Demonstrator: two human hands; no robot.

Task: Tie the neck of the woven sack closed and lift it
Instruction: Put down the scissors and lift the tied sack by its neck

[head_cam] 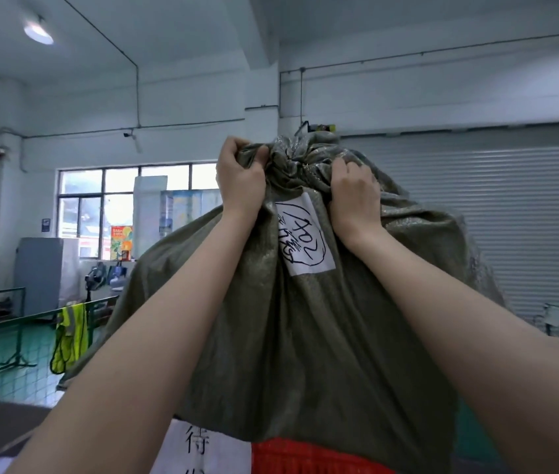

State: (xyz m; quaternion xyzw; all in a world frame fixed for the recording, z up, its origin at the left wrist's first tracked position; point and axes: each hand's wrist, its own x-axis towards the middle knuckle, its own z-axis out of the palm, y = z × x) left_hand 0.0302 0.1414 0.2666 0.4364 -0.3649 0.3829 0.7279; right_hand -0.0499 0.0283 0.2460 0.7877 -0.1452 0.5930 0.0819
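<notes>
A large olive-green woven sack [305, 319] fills the middle of the head view, raised up in front of me. A white label with black handwriting [305, 234] is stuck on its upper front. The sack's neck [296, 155] is bunched together at the top. My left hand [240, 179] grips the gathered fabric on the left of the neck. My right hand [355, 196] clutches the fabric on the right side, just below the bunch. Whether a tie holds the neck is hidden in the folds.
A red crate [312, 456] and a white sheet with printed characters [202, 449] lie below the sack. A green metal railing [14, 323] with a yellow safety vest [67, 336] stands at left. A grey roller shutter [510, 217] closes the right wall.
</notes>
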